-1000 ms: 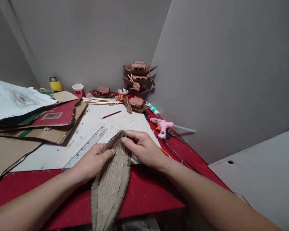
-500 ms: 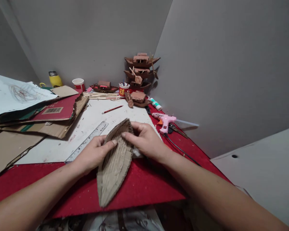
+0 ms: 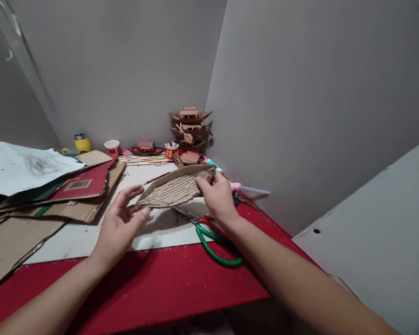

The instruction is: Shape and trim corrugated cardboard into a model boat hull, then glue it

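A boat-shaped cardboard hull (image 3: 176, 188) with a ridged, corrugated inside is held up over the white board, its long side running left to right. My right hand (image 3: 220, 195) grips its right end, thumb on the inside and fingers behind. At the left tip, my left hand (image 3: 124, 218) is open with fingers and thumb apart around the point; whether it touches is hard to tell. Below the hull lies a pair of scissors (image 3: 218, 246) with green and red handles, partly hidden by my right wrist.
Cardboard sheets (image 3: 91, 204) are piled at the left under a scribbled paper (image 3: 31, 165). Finished model boats (image 3: 190, 128) are stacked in the corner. A pink glue gun (image 3: 235, 186) is mostly hidden behind my right hand. Thin sticks (image 3: 143, 160) lie near a paper cup (image 3: 112, 147).
The hull has turned from upright to nearly level and moved up and away. My left hand has loosened its hold and opened. The scissors have come into sight; the view has tilted up.
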Tool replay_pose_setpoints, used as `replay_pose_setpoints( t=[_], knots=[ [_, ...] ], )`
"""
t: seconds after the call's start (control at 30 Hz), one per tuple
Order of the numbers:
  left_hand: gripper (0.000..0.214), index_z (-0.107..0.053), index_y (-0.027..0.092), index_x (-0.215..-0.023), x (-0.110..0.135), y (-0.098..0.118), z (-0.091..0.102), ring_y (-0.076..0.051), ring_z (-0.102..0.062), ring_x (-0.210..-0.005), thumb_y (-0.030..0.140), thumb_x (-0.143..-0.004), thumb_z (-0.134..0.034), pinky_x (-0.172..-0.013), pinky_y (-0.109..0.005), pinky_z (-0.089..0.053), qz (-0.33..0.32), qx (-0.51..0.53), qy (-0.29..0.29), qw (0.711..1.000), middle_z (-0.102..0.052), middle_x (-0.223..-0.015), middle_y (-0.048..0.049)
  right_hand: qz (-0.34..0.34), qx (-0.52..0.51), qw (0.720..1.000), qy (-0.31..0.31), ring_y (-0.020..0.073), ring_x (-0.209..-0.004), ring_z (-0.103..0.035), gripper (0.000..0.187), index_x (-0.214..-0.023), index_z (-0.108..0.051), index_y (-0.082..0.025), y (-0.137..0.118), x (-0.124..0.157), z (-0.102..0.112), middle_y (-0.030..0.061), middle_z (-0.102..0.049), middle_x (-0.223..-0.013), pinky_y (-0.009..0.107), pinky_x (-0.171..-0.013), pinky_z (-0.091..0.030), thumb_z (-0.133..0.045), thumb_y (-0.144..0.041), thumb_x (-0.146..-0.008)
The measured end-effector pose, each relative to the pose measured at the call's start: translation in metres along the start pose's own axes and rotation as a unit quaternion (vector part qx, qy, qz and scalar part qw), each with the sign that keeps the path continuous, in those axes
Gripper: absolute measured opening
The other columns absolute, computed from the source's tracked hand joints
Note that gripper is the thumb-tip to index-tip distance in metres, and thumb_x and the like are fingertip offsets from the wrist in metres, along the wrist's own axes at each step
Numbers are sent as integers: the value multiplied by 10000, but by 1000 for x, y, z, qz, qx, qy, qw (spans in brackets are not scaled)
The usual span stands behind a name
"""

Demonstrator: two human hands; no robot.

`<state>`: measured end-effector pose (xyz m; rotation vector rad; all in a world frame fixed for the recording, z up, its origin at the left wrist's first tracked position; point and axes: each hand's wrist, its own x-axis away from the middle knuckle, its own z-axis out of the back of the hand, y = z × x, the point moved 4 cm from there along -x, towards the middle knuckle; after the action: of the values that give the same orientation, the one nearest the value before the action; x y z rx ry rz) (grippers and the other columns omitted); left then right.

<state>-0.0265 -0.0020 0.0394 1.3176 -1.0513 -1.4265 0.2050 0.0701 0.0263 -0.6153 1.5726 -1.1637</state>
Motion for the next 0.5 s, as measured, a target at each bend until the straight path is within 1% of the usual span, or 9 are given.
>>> replay_pose_setpoints(
  t=[0.07,0.13,0.23,0.33,0.4,0.5],
  knots=[
    [359,-585,219,-1077,4,5,-2,-216,-604,-1030,283,-737,-682,-833,-300,-523,-66,-78,8,995,-509,-1329,-84,-5,-7,1000,-3,201,-834,-620,246,-929,-595,-144,-1,0,0,70,-680,-905,352,-776,-511,-558,-273,-723],
    [221,-630,202,-947,6,5,-4,-242,-572,-1092,273,-740,-665,-841,-304,-518,-103,-118,13,987,-542,-1277,-92,-7,-17,1000,-10,200,-848,-616,242,-926,-594,-144,-3,1,-1,72,-680,-918,348,-784,-511,-553,-268,-722],
    [122,-657,206,-852,5,3,-3,-262,-522,-1168,256,-741,-651,-857,-314,-507,-126,-151,13,980,-630,-1090,-91,-12,-40,999,-14,201,-871,-614,231,-917,-585,-150,-9,3,-2,73,-678,-938,351,-813,-505,-557,-263,-717],
    [102,-675,218,-832,-1,1,0,-249,-547,-1130,234,-732,-660,-945,-339,-450,-146,-185,-3,972,-669,-932,-74,-42,-79,996,-22,190,-809,-622,232,-923,-560,-166,-11,6,-3,58,-674,-908,350,-776,-521,-567,-270,-716],
    [89,-683,223,-822,-5,0,2,-240,-565,-1100,226,-737,-660,-1002,-350,-399,-162,-206,-16,965,-677,-874,-65,-56,-88,994,-26,186,-769,-622,237,-929,-546,-176,-12,7,-3,46,-670,-884,349,-731,-534,-572,-283,-719],
    [68,-683,217,-813,-7,-2,3,-232,-571,-1083,237,-755,-653,-1013,-337,-383,-172,-217,-23,960,-676,-877,-67,-35,-69,997,-15,191,-809,-618,236,-926,-549,-176,-13,8,-1,43,-666,-893,354,-741,-532,-573,-295,-724]
  ],
)
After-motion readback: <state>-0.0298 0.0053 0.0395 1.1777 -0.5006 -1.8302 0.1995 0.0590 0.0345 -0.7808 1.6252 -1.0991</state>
